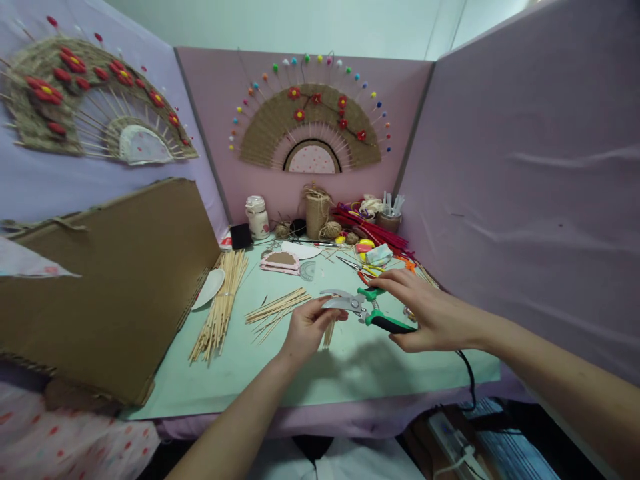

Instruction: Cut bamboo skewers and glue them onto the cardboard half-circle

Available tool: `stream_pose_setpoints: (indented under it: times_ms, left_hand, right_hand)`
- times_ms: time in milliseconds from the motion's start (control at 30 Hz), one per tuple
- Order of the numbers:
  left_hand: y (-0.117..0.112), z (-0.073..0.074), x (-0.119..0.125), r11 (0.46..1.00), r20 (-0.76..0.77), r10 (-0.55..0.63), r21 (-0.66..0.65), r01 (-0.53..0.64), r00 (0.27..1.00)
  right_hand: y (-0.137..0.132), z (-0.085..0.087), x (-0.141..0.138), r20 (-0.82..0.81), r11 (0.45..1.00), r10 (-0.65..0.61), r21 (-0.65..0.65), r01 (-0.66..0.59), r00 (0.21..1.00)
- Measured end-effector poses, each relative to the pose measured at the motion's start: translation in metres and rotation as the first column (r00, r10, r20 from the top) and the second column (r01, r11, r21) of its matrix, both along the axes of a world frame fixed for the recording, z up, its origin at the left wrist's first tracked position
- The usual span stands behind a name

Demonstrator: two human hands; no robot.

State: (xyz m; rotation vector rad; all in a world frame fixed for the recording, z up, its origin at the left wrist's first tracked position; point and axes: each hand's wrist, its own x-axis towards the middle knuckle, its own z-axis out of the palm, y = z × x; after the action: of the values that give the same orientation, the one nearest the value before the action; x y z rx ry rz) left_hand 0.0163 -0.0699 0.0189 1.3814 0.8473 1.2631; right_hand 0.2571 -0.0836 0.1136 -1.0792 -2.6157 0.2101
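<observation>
My right hand (425,310) grips a pair of pruning shears (377,315) with green and black handles. Their silver blades are spread and point left. Around the blade tips, my left hand (313,323) has its thumb and fingers pinched together; what lies between them is hidden. Short wooden sticks (328,335) show just below these fingers, and I cannot tell whether they are held or lie on the table. A loose group of thin sticks (277,310) lies left of my left hand, and farther left is a thick tied bundle of sticks (220,307).
Behind the hands are pliers (353,264), a protractor (307,271), a pink-edged piece (280,262), a white jar (257,218) and a twine-wrapped pot (317,213). Cardboard (110,287) leans at left. Decorated fans (310,127) hang on the panels. A black cable (469,380) crosses the table's front right edge.
</observation>
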Motion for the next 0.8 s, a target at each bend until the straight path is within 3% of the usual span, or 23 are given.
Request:
stream_pose_setpoints:
  times_ms: [800]
  left_hand:
    - [-0.0011,0.0007,-0.0019,0.998,0.011,-0.049,0.027,0.049,0.999]
  right_hand:
    - [0.001,0.0038,-0.0015,0.078,1.0,0.017,0.018,-0.019,0.997]
